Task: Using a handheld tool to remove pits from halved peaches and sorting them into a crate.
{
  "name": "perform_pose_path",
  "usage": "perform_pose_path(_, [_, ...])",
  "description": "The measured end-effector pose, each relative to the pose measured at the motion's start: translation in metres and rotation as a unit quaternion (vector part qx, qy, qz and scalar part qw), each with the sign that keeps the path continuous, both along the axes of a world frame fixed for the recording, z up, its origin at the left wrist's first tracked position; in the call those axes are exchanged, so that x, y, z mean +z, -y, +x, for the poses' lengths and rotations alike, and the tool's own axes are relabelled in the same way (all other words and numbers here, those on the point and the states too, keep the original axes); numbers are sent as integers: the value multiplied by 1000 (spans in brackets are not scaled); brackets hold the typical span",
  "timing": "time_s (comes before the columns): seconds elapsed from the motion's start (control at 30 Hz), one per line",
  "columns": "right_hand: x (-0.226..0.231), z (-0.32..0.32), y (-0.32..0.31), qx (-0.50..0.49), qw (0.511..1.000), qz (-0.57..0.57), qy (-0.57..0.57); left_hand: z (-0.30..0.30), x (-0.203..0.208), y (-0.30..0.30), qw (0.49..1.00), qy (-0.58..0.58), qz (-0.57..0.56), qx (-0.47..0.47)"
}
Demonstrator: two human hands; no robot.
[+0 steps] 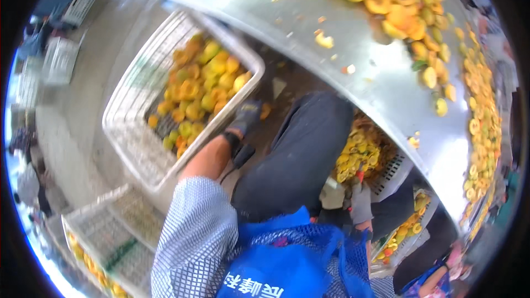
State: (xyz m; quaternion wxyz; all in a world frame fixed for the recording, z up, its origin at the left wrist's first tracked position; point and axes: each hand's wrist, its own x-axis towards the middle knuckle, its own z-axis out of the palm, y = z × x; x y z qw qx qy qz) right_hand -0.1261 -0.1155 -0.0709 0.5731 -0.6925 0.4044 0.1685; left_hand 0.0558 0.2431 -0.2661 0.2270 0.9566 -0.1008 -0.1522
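Observation:
My left hand [248, 116], in a dark grey glove, is beside the rim of a white plastic crate [124, 124]. Its fingers are blurred, and I cannot tell whether it grips anything. Halved yellow-orange fruit, like peaches [201, 85], fill part of that crate. An orange fruit piece [266, 111] shows just beyond the hand. To the right of my knees, my right hand [361, 201], in a grey glove, is closed around a small red-handled tool [360, 176]; its working end is not clear. Below the table edge, close by that hand, is a basket [389, 174] of yellow fruit pieces.
A metal table [353, 49] slants across the upper right, bearing heaps of halved fruit [400, 8] and scraps. Another crate [105, 221] stands lower left, with fruit along its side. More fruit lies in a crate [408, 232] at lower right, near another person's arm [433, 281].

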Motion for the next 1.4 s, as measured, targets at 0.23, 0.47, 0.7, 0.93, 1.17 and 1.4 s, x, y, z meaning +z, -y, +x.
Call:
perform_pose_path(0.23, [-51,-3,-5,75,995,-65,23,-34,-112,-53,978,-201,3,57])
perform_pose_path(0.47, [-27,-9,2,59,997,2,-43,-45,-24,-14,995,-42,-52,72])
perform_pose_path(0.7, [-10,-1,-5,57,995,77,4,-62,193,-28,994,94,-39,31])
perform_pose_path(0.93, [-10,0,-2,54,992,105,45,-58,309,-92,955,208,206,40])
perform_pose_path(1.17, [-7,-1,12,112,986,125,21,83,374,78,930,345,-62,-110])
perform_pose_path(1.4, [-8,-5,2,68,984,156,50,208,334,219,945,297,77,-111])
